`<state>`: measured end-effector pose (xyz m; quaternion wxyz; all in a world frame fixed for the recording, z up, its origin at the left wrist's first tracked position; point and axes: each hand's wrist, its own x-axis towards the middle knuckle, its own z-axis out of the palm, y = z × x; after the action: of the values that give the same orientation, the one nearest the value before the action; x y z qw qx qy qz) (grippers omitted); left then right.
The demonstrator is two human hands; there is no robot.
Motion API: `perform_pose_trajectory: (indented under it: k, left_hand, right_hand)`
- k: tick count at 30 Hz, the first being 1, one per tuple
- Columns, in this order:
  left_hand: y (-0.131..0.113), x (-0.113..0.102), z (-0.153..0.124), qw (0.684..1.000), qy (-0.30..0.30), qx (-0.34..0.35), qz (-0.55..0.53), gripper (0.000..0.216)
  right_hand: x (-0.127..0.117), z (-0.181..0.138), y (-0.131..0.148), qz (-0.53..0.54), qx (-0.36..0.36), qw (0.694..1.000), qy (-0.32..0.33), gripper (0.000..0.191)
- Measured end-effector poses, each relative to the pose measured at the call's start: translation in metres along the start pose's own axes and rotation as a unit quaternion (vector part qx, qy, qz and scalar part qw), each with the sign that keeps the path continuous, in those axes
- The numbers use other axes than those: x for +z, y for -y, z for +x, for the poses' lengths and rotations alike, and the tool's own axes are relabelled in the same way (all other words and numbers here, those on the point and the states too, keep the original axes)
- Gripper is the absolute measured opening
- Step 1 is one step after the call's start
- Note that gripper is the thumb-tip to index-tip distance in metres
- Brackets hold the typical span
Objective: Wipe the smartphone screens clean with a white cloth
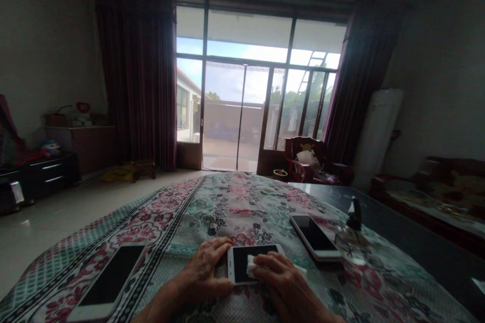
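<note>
One wide wall of glass doors (pixel 235 121) straight ahead, the main light for a dim room and perhaps the reason for facing that way. Next, a flowered cloth (pixel 212 212) over the broad surface, probably spread as padding under hard casings. Low in the middle, a left hand (pixel 204 267) curved in a wide C, with hold of the middle phone (pixel 246 255) by its short end, thumb at the near corner and fingers at the far one: likely braced against sliding, and off the screen. Opposite, a right hand (pixel 280 277) half closed, palm down, with fingers bent over a white wad (pixel 250 265) and pressed to the screen; held low, seemingly for even contact. Beyond it, a clear bottle (pixel 352 245) with a black pump head, near enough for an easy reach yet outside the sweep of the wrist. Then, both screen up, a left phone (pixel 109 277) beyond the left forearm, well apart, and a right phone (pixel 314 237) beside the bottle, thick at the edge; whether one or a stack, cannot tell. Set to either side, presumably for elbow room around the middle phone. Smallest, the wad: crumpled, mostly under the fingers, with a pale end apparently out past the right hand.
</note>
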<state>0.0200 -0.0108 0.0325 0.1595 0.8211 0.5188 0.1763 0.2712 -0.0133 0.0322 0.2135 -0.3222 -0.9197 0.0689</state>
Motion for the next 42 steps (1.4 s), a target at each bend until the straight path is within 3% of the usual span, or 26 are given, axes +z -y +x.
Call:
perform_pose_trajectory:
  k: [4,9,13,16,20,24,30,34,39,42]
  left_hand:
    - [0.002,0.001,0.000,1.000,0.004,0.001,0.001,0.075]
    - [0.002,0.000,0.000,1.000,0.001,0.010,-0.002,0.074]
    - [0.004,0.001,0.000,1.000,-0.007,0.018,-0.006,0.075]
    - [0.005,0.003,0.000,1.000,-0.011,0.017,-0.009,0.076]
    - [0.008,0.006,0.000,1.000,-0.012,0.017,-0.004,0.074]
    - [0.008,0.006,0.002,1.000,-0.013,0.018,0.000,0.075]
    - [0.004,0.002,0.001,1.000,-0.015,0.016,-0.004,0.071]
    - [0.007,0.003,0.002,1.000,-0.016,0.021,-0.005,0.073]
    - [0.011,0.004,0.000,0.999,-0.012,0.031,-0.008,0.072]
    - [0.012,0.003,0.000,1.000,-0.001,0.030,-0.008,0.073]
  right_hand:
    - [0.003,0.000,-0.005,0.027,-0.002,1.000,-0.006,0.034]
    - [0.004,-0.008,-0.030,-0.013,0.085,0.992,-0.089,0.021]
    - [-0.001,-0.013,-0.037,-0.063,0.138,0.983,-0.099,0.021]
    - [-0.001,-0.012,-0.029,-0.048,0.115,0.989,-0.076,0.023]
    - [0.006,-0.005,-0.014,-0.027,0.031,0.999,-0.008,0.038]
    - [0.010,0.002,-0.007,-0.023,0.009,0.999,0.040,0.046]
    - [0.005,0.003,-0.002,0.024,0.022,0.999,-0.021,0.033]
    - [-0.001,-0.001,-0.016,0.002,0.068,0.995,-0.073,0.022]
    - [-0.011,-0.010,-0.035,-0.042,0.125,0.988,-0.085,0.021]
    - [-0.011,-0.011,-0.029,-0.030,0.113,0.990,-0.078,0.022]
